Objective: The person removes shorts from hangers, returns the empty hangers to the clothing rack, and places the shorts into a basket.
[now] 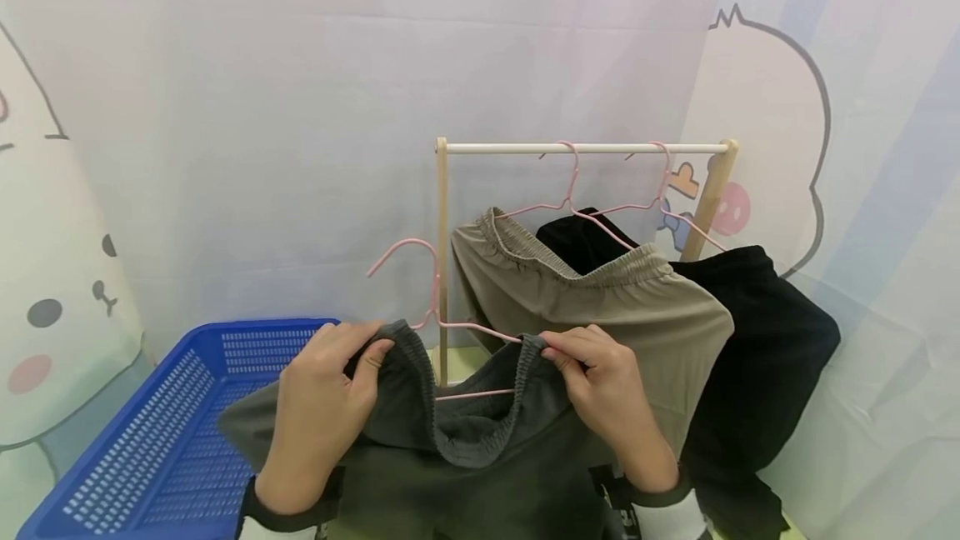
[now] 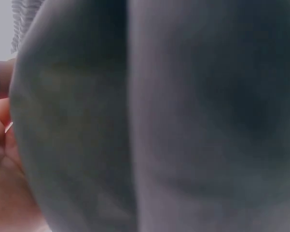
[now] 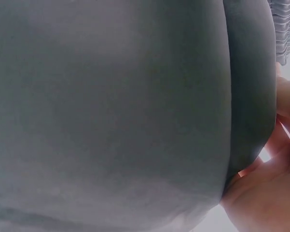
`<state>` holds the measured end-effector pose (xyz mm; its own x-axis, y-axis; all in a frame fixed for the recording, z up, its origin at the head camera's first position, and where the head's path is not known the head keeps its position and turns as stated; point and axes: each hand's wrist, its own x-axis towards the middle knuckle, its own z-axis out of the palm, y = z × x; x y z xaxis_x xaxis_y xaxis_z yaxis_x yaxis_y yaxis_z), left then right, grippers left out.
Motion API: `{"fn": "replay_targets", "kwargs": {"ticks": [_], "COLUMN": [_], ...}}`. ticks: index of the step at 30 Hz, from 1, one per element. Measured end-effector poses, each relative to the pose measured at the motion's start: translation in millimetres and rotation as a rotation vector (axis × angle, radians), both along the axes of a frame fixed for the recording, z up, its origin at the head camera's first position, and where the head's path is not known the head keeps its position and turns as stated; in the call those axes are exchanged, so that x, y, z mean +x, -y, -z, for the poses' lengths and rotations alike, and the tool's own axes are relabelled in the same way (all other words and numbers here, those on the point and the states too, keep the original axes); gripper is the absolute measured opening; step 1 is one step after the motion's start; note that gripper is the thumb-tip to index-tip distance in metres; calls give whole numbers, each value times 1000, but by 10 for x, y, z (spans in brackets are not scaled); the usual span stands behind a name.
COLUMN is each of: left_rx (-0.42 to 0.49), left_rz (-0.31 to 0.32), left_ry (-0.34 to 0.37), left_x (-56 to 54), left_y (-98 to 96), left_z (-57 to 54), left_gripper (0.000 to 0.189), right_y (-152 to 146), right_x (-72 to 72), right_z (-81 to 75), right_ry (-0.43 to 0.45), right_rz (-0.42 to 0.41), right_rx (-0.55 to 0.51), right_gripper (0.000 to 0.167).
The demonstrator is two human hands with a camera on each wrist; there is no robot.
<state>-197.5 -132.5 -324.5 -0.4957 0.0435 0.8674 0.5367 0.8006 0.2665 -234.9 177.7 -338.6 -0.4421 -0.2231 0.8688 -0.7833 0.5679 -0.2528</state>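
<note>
Dark grey-green pants (image 1: 472,448) with a gathered elastic waistband hang between both hands. My left hand (image 1: 322,398) pinches the waistband's left side between thumb and fingers, and my right hand (image 1: 603,386) pinches its right side. A pink hanger (image 1: 435,290) sits inside the waist; its hook rises free above the cloth, left of the rack's near post. The hanger's lower bar shows across the waist opening, while its ends are hidden in the cloth. Grey cloth fills most of both wrist views, with part of the left hand (image 2: 9,179) and right hand (image 3: 270,193) at the edges.
A rack with a white rail (image 1: 510,149) and wooden posts stands behind. Beige pants (image 1: 600,307) and black pants (image 1: 780,348) hang from it on pink hangers. At left lies a blue plastic basket (image 1: 142,432). Patterned curtains surround everything.
</note>
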Motion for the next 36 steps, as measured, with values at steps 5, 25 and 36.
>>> {"fn": "replay_targets", "kwargs": {"ticks": [5, 25, 36], "left_rx": [6, 61, 74], "left_rz": [21, 42, 34], "left_ry": [-34, -45, -28], "left_x": [-33, -17, -10], "left_y": [-44, 45, 103], "left_z": [8, -10, -28], "left_gripper": [17, 19, 19], "right_y": [-11, -430, -771], "right_x": [-14, -97, -100], "right_z": [9, 8, 11], "right_ry": [7, 133, 466], "right_rz": [-2, 35, 90], "right_rx": [4, 26, 9], "right_gripper": [29, 29, 16]}}
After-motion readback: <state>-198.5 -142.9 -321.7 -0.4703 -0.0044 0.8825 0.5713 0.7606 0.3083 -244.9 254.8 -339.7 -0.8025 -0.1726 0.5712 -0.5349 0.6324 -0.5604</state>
